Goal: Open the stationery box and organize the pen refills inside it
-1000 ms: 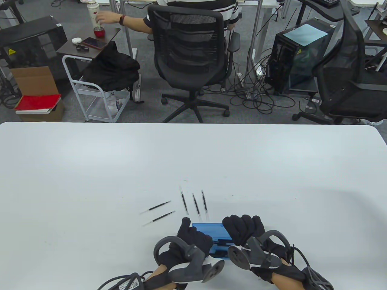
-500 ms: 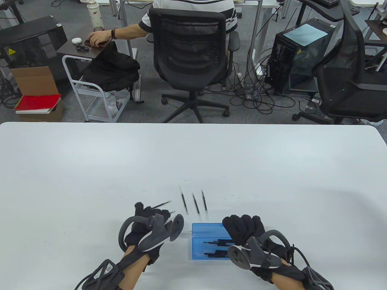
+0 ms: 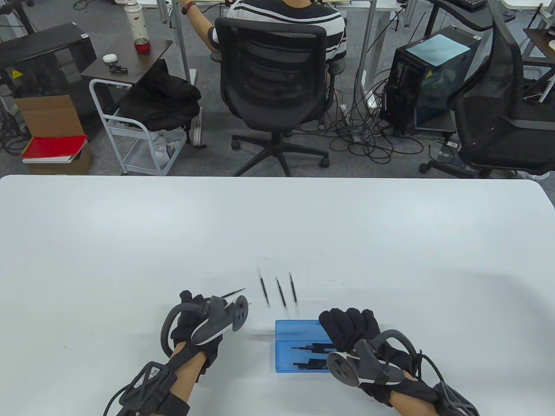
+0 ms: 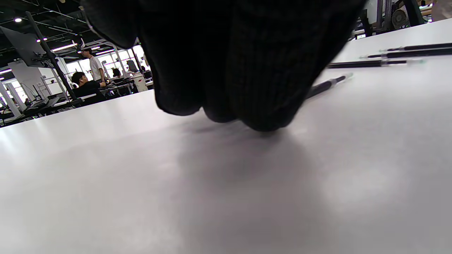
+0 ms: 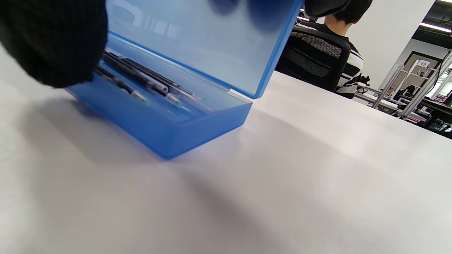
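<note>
The blue stationery box (image 3: pixel 284 353) lies open near the table's front edge, with several black pen refills (image 3: pixel 310 347) inside it. My right hand (image 3: pixel 347 329) grips the raised lid (image 5: pixel 197 42) from the right and holds it upright over the base (image 5: pixel 159 134). Three loose refills (image 3: pixel 281 294) lie side by side just beyond the box. My left hand (image 3: pixel 195 314) is left of the box, its bunched fingertips (image 4: pixel 254 106) down on the table at another refill (image 4: pixel 328 84). That refill's tip (image 3: pixel 234 293) sticks out past the hand. A second refill there is hidden under the tracker.
The white table (image 3: pixel 130 238) stretches wide and bare to the left, right and far side. Beyond its far edge a person sits in a black office chair (image 3: pixel 273 73), with a white cart (image 3: pixel 138 130) and a computer tower (image 3: pixel 425 78) nearby.
My left hand left the box, crossed to the two refills on the left, and has now shifted slightly further left. The box lid stays raised in my right hand.
</note>
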`<state>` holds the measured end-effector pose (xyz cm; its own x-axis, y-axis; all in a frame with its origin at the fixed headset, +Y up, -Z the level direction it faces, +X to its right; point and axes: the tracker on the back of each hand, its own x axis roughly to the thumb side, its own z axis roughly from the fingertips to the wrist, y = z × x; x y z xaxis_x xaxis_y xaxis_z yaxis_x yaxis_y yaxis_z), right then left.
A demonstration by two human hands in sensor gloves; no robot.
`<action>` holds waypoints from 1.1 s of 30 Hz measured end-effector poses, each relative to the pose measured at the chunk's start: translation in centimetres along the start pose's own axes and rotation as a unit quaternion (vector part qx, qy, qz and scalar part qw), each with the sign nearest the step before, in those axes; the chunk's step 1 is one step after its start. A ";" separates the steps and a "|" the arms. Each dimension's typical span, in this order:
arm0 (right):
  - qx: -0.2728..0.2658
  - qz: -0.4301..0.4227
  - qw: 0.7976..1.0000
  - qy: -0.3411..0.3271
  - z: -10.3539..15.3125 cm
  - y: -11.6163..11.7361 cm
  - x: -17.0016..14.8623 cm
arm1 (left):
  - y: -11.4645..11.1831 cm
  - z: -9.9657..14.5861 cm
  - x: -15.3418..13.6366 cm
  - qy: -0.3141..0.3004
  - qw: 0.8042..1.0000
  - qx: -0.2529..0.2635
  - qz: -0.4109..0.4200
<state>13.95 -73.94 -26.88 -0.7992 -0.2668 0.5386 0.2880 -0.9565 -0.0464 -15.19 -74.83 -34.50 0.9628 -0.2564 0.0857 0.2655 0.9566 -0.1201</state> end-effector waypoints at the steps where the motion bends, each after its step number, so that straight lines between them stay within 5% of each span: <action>1: 0.000 0.000 1.000 0.000 0.0 0.0 0.0 | -0.1 -0.1 -0.1 0.002 1.000 -0.001 -0.002; 33: 0.001 0.002 1.000 0.001 0.0 0.0 0.1 | 0.4 1.1 -0.8 -0.037 0.998 0.028 0.033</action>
<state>13.91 -73.96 -26.83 -0.7994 -0.2700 0.5367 0.2914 -0.9555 -0.0466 -15.91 -74.08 -33.53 0.9710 -0.1840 0.1523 0.1967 0.9778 -0.0722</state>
